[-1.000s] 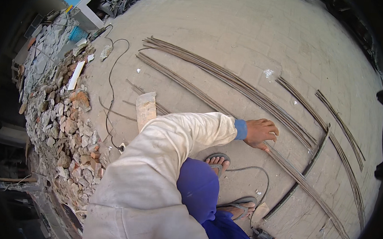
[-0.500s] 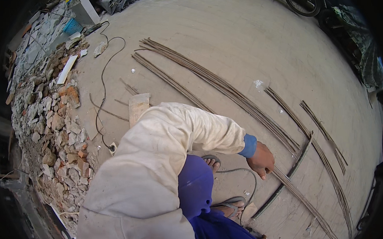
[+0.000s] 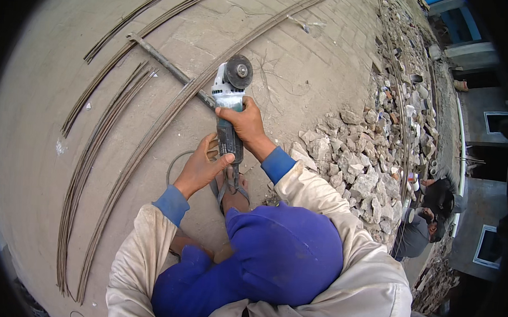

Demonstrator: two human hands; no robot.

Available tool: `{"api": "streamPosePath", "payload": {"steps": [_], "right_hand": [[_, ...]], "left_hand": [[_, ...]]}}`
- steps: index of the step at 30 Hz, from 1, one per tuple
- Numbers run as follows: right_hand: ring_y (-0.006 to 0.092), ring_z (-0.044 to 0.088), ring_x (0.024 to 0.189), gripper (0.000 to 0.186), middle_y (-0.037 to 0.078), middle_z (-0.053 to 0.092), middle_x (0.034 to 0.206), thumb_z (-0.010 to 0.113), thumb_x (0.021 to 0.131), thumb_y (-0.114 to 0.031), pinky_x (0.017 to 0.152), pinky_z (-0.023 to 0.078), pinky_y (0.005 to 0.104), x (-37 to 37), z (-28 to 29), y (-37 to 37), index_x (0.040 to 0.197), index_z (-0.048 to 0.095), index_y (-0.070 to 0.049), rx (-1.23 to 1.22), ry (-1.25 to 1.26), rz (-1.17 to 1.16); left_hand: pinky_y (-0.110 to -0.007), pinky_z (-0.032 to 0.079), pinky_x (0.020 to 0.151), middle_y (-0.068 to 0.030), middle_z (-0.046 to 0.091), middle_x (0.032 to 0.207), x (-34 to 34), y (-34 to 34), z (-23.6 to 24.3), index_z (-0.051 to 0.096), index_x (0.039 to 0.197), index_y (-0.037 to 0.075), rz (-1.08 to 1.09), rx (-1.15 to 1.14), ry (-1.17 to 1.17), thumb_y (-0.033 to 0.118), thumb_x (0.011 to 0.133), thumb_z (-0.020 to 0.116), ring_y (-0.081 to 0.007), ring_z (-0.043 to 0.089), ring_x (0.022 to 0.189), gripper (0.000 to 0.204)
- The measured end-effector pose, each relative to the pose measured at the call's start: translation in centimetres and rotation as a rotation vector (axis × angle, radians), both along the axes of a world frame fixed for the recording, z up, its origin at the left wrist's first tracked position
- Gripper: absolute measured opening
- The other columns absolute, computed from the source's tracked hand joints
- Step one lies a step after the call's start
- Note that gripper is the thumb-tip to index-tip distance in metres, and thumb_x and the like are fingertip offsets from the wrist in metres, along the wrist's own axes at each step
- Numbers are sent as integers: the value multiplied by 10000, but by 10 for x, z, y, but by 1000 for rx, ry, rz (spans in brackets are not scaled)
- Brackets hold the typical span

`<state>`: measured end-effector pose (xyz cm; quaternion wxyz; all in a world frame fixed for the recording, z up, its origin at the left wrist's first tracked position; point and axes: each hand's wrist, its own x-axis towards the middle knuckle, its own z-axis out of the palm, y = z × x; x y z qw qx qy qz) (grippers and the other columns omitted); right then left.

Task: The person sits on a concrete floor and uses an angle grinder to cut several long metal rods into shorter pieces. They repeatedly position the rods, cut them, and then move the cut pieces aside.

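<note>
An angle grinder with a white head, teal and black body and dark disc points away from me over the paving. My right hand grips the middle of its body. My left hand holds the lower end near the cord, thumb across the body and fingers curled loosely at its side. A dark metal bar lies beyond the grinder across long bundles of rusty rebar. My sandalled foot is below the tool, partly hidden by it and my blue-covered knee.
Broken concrete rubble heaps along the right side, with more rods running over it. A co-worker in dark grey is low beside it. A white pipe runs along a grey wall at the far right.
My view has swung round, putting the rubble on the right instead of the left. My hand has left the rebar, and both hands now hold the grinder, which lay at the lower edge earlier.
</note>
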<state>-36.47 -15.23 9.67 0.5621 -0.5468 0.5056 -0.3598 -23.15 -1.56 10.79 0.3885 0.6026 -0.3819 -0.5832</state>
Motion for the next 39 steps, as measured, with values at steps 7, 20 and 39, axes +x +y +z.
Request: {"api": "streamPosePath", "payload": {"steps": [7, 20, 39], "right_hand": [[272, 648, 1181, 878, 222, 616, 1275, 940, 818, -435, 950, 573, 373, 34, 21, 34, 1390, 498, 63, 264, -289, 199], [214, 742, 776, 269, 106, 736, 879, 791, 863, -171, 690, 605, 363, -30, 29, -54, 1047, 689, -4, 564, -33, 166], [216, 693, 713, 388, 99, 729, 860, 824, 754, -198, 657, 553, 394, 14, -6, -133, 1039, 701, 33, -43, 704, 446]], "left_hand": [[-344, 624, 911, -128, 692, 1201, 8, 22, -20, 531, 1373, -12, 154, 12, 315, 312, 895, 878, -220, 737, 1033, 674], [-420, 573, 867, -251, 701, 1110, -69, -24, -9, 479, 1413, -56, -51, -31, -111, 265, 856, 778, -366, 741, 1013, 709], [-473, 486, 1073, -145, 723, 1286, 3, -34, -62, 664, 1338, 38, 309, -209, -643, 329, 977, 733, -368, 631, 1265, 469]]}}
